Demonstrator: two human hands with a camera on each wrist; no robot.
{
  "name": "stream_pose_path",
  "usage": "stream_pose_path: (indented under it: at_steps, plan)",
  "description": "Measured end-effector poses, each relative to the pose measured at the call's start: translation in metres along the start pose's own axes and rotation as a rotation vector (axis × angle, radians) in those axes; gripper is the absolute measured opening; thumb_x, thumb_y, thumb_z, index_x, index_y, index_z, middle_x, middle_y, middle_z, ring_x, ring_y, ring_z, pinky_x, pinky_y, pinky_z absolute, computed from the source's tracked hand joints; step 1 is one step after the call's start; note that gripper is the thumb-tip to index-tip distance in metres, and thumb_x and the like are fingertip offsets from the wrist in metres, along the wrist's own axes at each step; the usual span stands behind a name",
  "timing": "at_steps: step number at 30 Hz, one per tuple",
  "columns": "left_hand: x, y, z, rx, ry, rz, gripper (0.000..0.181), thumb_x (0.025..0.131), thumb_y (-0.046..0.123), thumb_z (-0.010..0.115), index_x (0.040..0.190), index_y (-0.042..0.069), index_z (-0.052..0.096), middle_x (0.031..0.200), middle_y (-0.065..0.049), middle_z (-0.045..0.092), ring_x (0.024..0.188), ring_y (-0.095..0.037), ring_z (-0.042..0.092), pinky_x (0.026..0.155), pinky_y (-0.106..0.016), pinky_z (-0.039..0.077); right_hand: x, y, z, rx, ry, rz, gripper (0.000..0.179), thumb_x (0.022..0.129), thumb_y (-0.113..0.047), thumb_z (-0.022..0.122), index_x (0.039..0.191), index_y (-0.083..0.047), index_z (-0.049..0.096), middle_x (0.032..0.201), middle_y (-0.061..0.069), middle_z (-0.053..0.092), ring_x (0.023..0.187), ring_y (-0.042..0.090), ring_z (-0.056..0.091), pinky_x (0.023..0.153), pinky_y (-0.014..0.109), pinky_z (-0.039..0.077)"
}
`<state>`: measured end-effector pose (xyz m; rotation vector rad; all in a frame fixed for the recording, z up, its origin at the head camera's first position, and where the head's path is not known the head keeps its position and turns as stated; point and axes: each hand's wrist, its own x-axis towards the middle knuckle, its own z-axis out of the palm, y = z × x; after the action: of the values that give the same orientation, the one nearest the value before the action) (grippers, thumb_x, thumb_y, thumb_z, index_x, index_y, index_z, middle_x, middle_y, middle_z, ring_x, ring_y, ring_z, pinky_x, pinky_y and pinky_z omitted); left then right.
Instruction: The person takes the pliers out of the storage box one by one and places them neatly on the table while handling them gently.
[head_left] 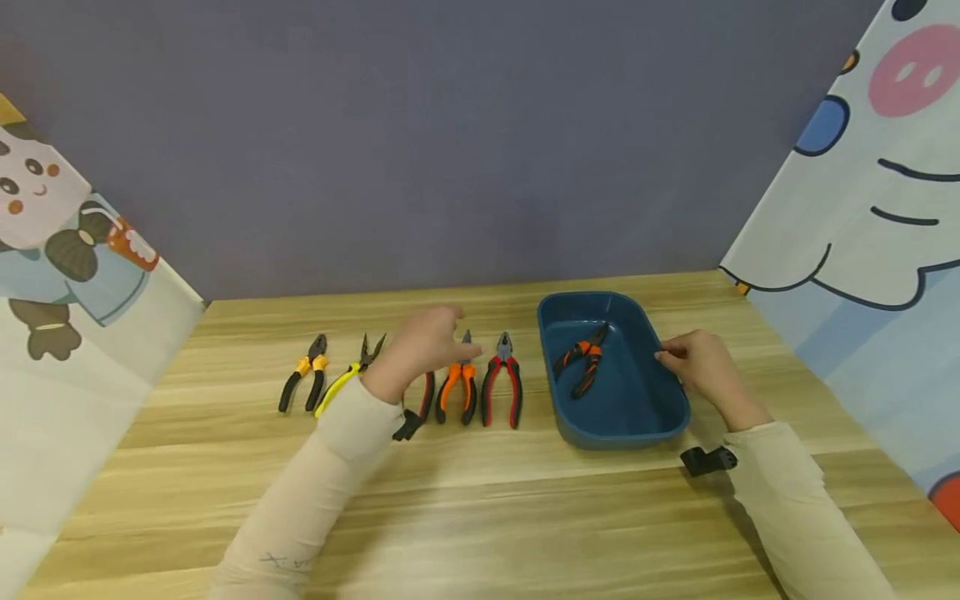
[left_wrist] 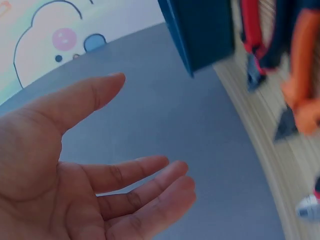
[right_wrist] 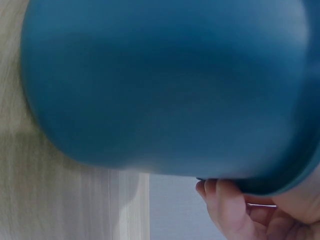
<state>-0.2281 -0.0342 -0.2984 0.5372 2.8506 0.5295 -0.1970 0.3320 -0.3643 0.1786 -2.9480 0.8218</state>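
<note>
My left hand (head_left: 422,350) hovers over the row of pliers, thumb and fingers spread apart and holding nothing; the left wrist view shows its bare palm. Below it lie orange-handled pliers (head_left: 457,390) and a red-and-black pair (head_left: 428,398) that the hand and wrist partly hide. Just right of these is another pair of red-and-black pliers (head_left: 502,379). At the right, my right hand (head_left: 697,367) pinches the right rim of a blue plastic basin (head_left: 618,438). Inside the basin rests a pair of black-and-orange pliers (head_left: 587,362), jaws toward the back.
Yellow-and-black pliers (head_left: 306,372) and yellow long-nose pliers (head_left: 351,379) lie at the row's left end. A grey wall (head_left: 450,150) rises behind the wooden table (head_left: 465,508). Cartoon-printed panels (head_left: 862,250) flank both sides.
</note>
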Motion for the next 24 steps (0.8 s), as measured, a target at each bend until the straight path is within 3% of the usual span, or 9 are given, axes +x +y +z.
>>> stream_pose_path:
  at_steps: [3,4,5,8,10,13,15,24]
  plan:
    - [0.007,0.013,0.005,-0.015,-0.009,0.022,0.068,0.085,0.044,0.067,0.136,0.004,0.048,0.117,-0.010,0.064,0.095,-0.021,0.062,0.084,-0.039,0.049,0.000,-0.001,-0.001,-0.003,-0.005,0.003,0.027,0.090,-0.006,0.060,0.107,0.016,0.063,0.090,0.030,0.066,0.045,0.022,0.058,0.042,0.027,0.046]
    - [0.009,0.017,0.008,-0.012,-0.008,0.034,0.067,0.084,0.044,0.067,0.136,0.004,0.048,0.107,-0.009,0.067,0.084,-0.019,0.062,0.082,-0.037,0.049,0.001,-0.001,-0.001,-0.003,-0.009,0.002,0.027,0.090,-0.006,0.060,0.107,0.015,0.063,0.090,0.030,0.066,0.045,0.022,0.059,0.042,0.027,0.047]
    - [0.011,0.020,0.010,-0.004,0.002,0.045,0.067,0.084,0.045,0.067,0.135,0.005,0.049,0.111,-0.007,0.065,0.086,-0.016,0.061,0.083,-0.036,0.049,0.001,-0.002,-0.001,-0.004,-0.013,-0.001,0.028,0.090,-0.006,0.060,0.107,0.016,0.063,0.090,0.030,0.066,0.045,0.023,0.059,0.043,0.027,0.047]
    - [0.016,0.031,0.016,-0.014,-0.004,0.082,0.064,0.084,0.043,0.068,0.132,0.003,0.052,0.092,-0.008,0.066,0.065,-0.014,0.050,0.084,-0.035,0.048,0.002,-0.001,-0.001,-0.003,-0.013,-0.005,0.027,0.090,-0.006,0.061,0.106,0.016,0.063,0.089,0.030,0.066,0.045,0.021,0.058,0.043,0.027,0.047]
    - [0.020,0.039,0.020,-0.006,-0.005,0.106,0.062,0.084,0.042,0.067,0.130,0.003,0.053,0.092,-0.009,0.066,0.068,-0.016,0.053,0.087,-0.035,0.047,0.002,-0.001,-0.001,-0.002,-0.007,-0.007,0.026,0.090,-0.005,0.060,0.106,0.016,0.063,0.089,0.030,0.066,0.045,0.019,0.058,0.042,0.026,0.047]
    - [0.026,0.052,0.025,-0.014,-0.026,0.114,0.063,0.084,0.043,0.067,0.130,0.003,0.053,0.113,-0.011,0.065,0.093,-0.020,0.062,0.092,-0.036,0.046,0.001,0.000,-0.002,-0.002,0.003,-0.010,0.026,0.089,-0.004,0.060,0.105,0.016,0.063,0.089,0.030,0.066,0.047,0.017,0.058,0.042,0.026,0.047]
    - [0.031,0.059,0.029,-0.005,-0.036,0.121,0.064,0.084,0.045,0.067,0.132,0.004,0.052,0.130,-0.008,0.057,0.115,-0.022,0.055,0.093,-0.035,0.046,0.001,0.000,-0.003,-0.003,0.001,-0.007,0.026,0.089,-0.004,0.059,0.105,0.016,0.063,0.089,0.030,0.066,0.048,0.018,0.059,0.042,0.026,0.047]
    - [0.044,0.087,0.044,0.010,-0.064,0.147,0.061,0.085,0.045,0.067,0.129,0.006,0.054,0.127,-0.006,0.058,0.107,-0.019,0.059,0.084,-0.030,0.049,0.000,0.002,-0.002,-0.002,-0.006,0.001,0.028,0.089,-0.005,0.059,0.106,0.017,0.062,0.088,0.030,0.066,0.047,0.022,0.061,0.042,0.027,0.048]
